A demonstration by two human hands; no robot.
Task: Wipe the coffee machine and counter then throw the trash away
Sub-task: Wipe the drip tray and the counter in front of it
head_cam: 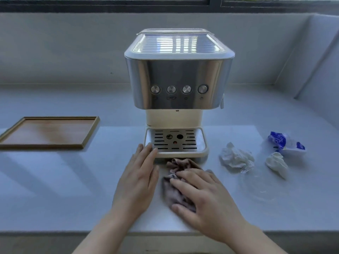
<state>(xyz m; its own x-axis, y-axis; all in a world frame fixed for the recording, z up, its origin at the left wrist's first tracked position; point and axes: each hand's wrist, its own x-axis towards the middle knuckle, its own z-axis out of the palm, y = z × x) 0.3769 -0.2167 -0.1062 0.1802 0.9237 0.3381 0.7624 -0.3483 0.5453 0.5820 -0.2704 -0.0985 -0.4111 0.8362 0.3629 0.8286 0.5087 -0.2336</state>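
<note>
Cloth [176, 182] bunched on worktop [55, 180], just before coffee machine [178, 85]. Right hand [205, 197] presses it, fingers [183, 186] straight, spread. Left hand [136, 178] flat beside, fingers together, holding nothing. Cloth likely soft, light, limp; grab bunched middle.

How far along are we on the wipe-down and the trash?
Done: nothing certain; whether the coffee machine was wiped can't be told. In hand: right hand presses the cloth on the counter, left hand flat beside it. Left: crumpled tissues and blue wrapper, unbinned.
</note>
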